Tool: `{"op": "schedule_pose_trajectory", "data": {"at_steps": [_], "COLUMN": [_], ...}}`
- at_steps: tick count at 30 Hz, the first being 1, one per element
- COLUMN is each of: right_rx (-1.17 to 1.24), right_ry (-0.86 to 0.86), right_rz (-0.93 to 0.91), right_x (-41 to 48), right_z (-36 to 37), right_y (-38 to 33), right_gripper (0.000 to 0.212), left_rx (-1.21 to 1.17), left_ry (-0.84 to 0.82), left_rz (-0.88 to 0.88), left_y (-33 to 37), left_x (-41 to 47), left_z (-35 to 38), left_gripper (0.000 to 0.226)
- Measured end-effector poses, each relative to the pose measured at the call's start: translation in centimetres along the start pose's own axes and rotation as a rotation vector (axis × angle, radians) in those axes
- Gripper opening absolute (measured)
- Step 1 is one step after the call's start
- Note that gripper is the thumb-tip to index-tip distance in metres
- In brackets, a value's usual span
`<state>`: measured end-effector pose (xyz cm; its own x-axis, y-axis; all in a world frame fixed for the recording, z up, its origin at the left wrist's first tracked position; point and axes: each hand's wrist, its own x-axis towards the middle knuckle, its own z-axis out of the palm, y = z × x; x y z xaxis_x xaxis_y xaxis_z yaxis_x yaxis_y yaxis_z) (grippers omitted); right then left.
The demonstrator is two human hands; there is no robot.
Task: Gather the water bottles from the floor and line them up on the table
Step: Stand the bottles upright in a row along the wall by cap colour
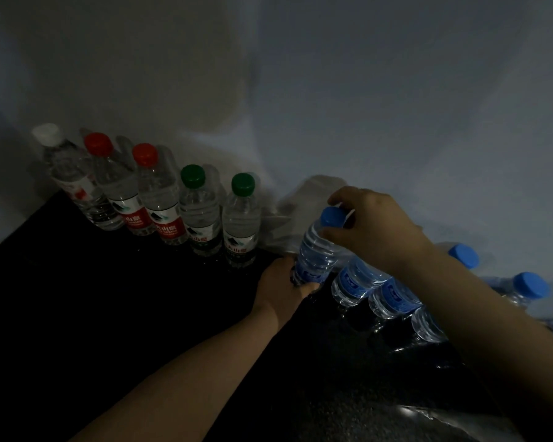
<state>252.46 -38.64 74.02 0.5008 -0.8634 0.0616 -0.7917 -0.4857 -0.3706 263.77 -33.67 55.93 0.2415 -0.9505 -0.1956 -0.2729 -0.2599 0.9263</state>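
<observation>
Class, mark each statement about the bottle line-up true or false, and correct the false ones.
1. Both hands hold one blue-capped bottle. True.
2. The right hand grips the bottle's base. False: it is at the cap; the left hand is at the base.
3. Two green-capped bottles stand on the table. True.
4. Three bottles have red caps. False: two red-capped bottles.

Bottles on table: one white-capped bottle [74,180], two red-capped [118,186], two green-capped [198,212], at least five blue-capped [320,250]
</observation>
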Motion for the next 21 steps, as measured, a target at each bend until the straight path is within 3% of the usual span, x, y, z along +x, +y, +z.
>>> {"op": "schedule_pose_trajectory", "data": {"at_steps": [6, 21], "right_rx": [-0.005, 0.018], "right_ry": [0.015, 0.019], "right_rz": [-0.033, -0.069], "right_x": [0.2, 2.0], "right_z": [0.0, 0.9], "right_y": [-0.1, -1.4], "right_gripper": [0.030, 0.024], "left_rx": [-0.030, -0.075], "left_ry": [-0.002, 0.066], "left_rz": [-0.016, -0.001], "left_y": [0.0, -0.5], "left_x": [-0.1, 0.2], "left_z": [0.1, -2.0], "left_gripper": [0.044, 0.035]}}
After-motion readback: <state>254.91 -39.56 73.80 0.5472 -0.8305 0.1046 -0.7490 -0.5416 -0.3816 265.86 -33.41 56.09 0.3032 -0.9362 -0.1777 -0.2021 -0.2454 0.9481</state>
